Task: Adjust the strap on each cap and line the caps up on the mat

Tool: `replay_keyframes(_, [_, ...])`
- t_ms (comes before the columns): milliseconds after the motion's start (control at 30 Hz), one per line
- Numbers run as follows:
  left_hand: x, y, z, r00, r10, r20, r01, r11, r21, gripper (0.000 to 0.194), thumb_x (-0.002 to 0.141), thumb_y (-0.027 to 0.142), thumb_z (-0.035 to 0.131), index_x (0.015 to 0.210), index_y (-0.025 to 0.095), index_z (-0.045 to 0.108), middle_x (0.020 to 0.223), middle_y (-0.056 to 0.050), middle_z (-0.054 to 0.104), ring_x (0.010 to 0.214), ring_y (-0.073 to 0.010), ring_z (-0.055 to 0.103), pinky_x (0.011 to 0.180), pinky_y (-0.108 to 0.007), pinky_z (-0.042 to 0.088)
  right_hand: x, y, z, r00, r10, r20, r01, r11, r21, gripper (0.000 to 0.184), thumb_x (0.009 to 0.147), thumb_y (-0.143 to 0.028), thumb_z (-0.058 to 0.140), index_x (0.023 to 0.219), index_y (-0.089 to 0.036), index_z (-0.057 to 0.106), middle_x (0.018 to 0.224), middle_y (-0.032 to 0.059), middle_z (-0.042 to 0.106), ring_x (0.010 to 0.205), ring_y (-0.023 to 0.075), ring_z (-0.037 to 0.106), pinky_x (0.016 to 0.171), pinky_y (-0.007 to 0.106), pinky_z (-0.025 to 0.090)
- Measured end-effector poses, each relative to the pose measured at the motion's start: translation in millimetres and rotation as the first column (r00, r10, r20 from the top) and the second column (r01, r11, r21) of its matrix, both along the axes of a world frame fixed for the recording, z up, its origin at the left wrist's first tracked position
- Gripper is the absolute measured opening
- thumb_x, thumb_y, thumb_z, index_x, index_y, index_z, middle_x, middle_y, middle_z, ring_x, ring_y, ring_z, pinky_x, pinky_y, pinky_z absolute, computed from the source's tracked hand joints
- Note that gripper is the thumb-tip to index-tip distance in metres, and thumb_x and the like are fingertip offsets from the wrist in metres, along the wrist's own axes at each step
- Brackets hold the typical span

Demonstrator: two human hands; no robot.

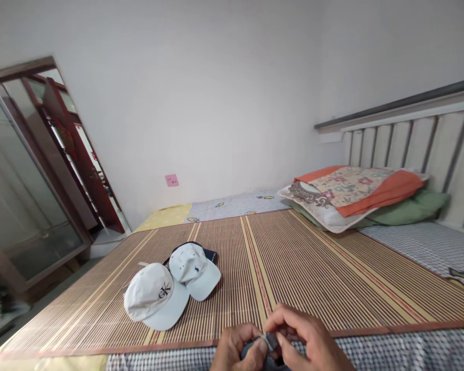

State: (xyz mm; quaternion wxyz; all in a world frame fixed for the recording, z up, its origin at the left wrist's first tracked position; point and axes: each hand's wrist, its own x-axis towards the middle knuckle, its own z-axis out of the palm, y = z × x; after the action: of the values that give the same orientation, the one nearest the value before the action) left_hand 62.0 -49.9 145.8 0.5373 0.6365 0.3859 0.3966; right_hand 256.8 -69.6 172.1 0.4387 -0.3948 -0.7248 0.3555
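At the bottom edge, my left hand (234, 348) is closed on a grey cloth item (271, 341), its thumb pressed against the fabric. My right hand (309, 337) pinches the same piece from the other side, fingertips close to the left thumb. Most of the cloth is hidden by my hands and the frame's edge, so its kind is unclear. To the left on the mat lie a white cap (150, 293) with "CK" lettering and another white cap (189, 265) with a small dark emblem. A black cap (211, 254) shows partly behind them.
A striped bamboo mat (228, 268) covers the bed over a checked sheet (406, 350). Pillows (355, 190) are stacked at the right by a slatted headboard (410, 139). A pink note (171, 180) is on the wall; a glass-panelled door (23, 170) stands at the left.
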Motion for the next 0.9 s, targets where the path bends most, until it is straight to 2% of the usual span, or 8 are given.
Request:
replay_keyframes(167, [-2, 5, -12.7, 0.998, 0.032, -0.06, -0.029, 0.999, 0.041, 0.068, 0.08, 0.081, 0.068, 0.075, 0.014, 0.079, 0.067, -0.008, 0.068, 0.062, -0.0154, 0.051, 0.059, -0.026, 0.034, 0, -3, 3.4, 1.0, -0.004, -0.006, 0.004, 1.0, -0.031, 0.014, 0.09, -0.021, 0.057, 0.092, -0.023, 0.071, 0.087, 0.0009, 0.072, 0.08, 0.0173, 0.069, 0.075, 0.024, 0.054])
replay_keyframes(300, [-1, 4, -15.4, 0.993, 0.096, -0.072, -0.088, 0.99, 0.112, 0.064, 0.082, 0.078, 0.068, 0.072, 0.015, 0.073, 0.064, -0.005, 0.062, 0.062, -0.0142, 0.047, 0.059, -0.026, 0.033, -1, -5, 6.2, 1.0, -0.01, -0.026, 0.008, 0.998, -0.07, 0.013, 0.09, -0.025, 0.059, 0.09, -0.022, 0.071, 0.09, 0.0029, 0.072, 0.084, 0.0193, 0.069, 0.077, 0.026, 0.054])
replay_keyframes(500, [-1, 0, -9.7, 0.995, -0.031, 0.098, 0.035, 0.999, -0.034, 0.055, 0.077, 0.071, 0.079, 0.077, 0.018, 0.069, 0.068, -0.004, 0.064, 0.066, -0.0155, 0.053, 0.065, -0.025, 0.039, 4, -6, 8.2, 0.983, 0.112, -0.142, -0.136, 0.976, -0.169, 0.019, 0.094, -0.034, 0.059, 0.093, -0.021, 0.072, 0.083, 0.0022, 0.067, 0.078, 0.0189, 0.066, 0.074, 0.027, 0.055])
replay_keyframes(733, [1, -3, -16.5, 0.996, 0.016, 0.086, -0.012, 0.999, -0.044, 0.055, 0.075, 0.071, 0.081, 0.08, 0.018, 0.068, 0.07, -0.002, 0.061, 0.066, -0.0146, 0.052, 0.062, -0.024, 0.038, 2, -6, -0.5, 0.992, 0.032, -0.121, -0.05, 0.988, -0.145, 0.01, 0.089, -0.023, 0.056, 0.084, -0.021, 0.064, 0.085, 0.0024, 0.067, 0.08, 0.0183, 0.066, 0.076, 0.027, 0.053])
replay_keyframes(833, [-1, -2, -12.8, 0.994, -0.025, 0.107, 0.032, 0.998, -0.06, 0.057, 0.078, 0.073, 0.077, 0.08, 0.017, 0.065, 0.071, -0.004, 0.064, 0.07, -0.0164, 0.057, 0.067, -0.025, 0.042, 1, -4, -6.2, 0.985, 0.068, -0.16, -0.093, 0.984, -0.151, 0.011, 0.09, -0.023, 0.055, 0.089, -0.022, 0.066, 0.092, 0.0039, 0.068, 0.084, 0.0197, 0.067, 0.077, 0.029, 0.055])
replay_keyframes(900, [-3, 1, -9.2, 0.996, -0.036, 0.081, 0.041, 0.997, -0.06, 0.059, 0.078, 0.074, 0.076, 0.078, 0.016, 0.064, 0.068, -0.002, 0.061, 0.068, -0.0147, 0.054, 0.067, -0.024, 0.041, 1, -2, -11.1, 0.983, 0.088, -0.16, -0.113, 0.981, -0.155, 0.012, 0.086, -0.02, 0.059, 0.094, -0.022, 0.067, 0.094, 0.003, 0.069, 0.086, 0.02, 0.068, 0.08, 0.029, 0.055])
